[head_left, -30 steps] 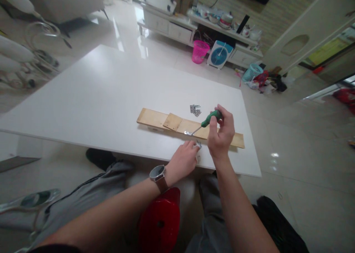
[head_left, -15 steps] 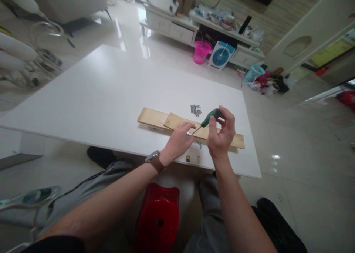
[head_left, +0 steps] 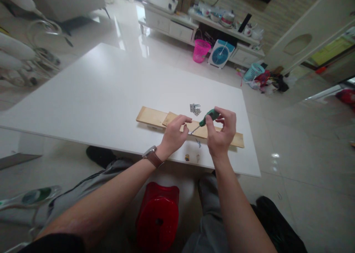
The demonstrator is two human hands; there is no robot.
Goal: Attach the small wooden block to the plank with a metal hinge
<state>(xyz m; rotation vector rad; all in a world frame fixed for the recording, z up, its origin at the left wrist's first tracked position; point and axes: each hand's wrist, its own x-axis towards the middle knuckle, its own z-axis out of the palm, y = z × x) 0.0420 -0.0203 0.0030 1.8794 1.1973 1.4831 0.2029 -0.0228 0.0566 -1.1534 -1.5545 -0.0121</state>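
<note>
My right hand [head_left: 223, 131] is closed on the green handle of a screwdriver [head_left: 209, 117]. Its shaft slants down to the left, and the tip meets a small metal piece at the front edge of the wooden boards [head_left: 152, 115]. Just left of that tip, my left hand [head_left: 175, 131] hovers over the boards with thumb and forefinger apart, holding nothing that I can see. One shorter board lies across a longer one. Several screws [head_left: 198, 143] lie in front of the boards. Behind them is a small heap of metal hinges [head_left: 195, 108].
The boards rest on a white table [head_left: 111, 86]. Near its front edge sit a small yellow figure [head_left: 187, 157] and a little pale object [head_left: 198, 158]. A red stool [head_left: 158, 223] stands below. Across the floor are a pink basket [head_left: 201, 51] and a fan [head_left: 221, 54].
My left hand has drawn back left from the screwdriver's tip, and its thumb and forefinger have parted. My right hand keeps the screwdriver in nearly the same place.
</note>
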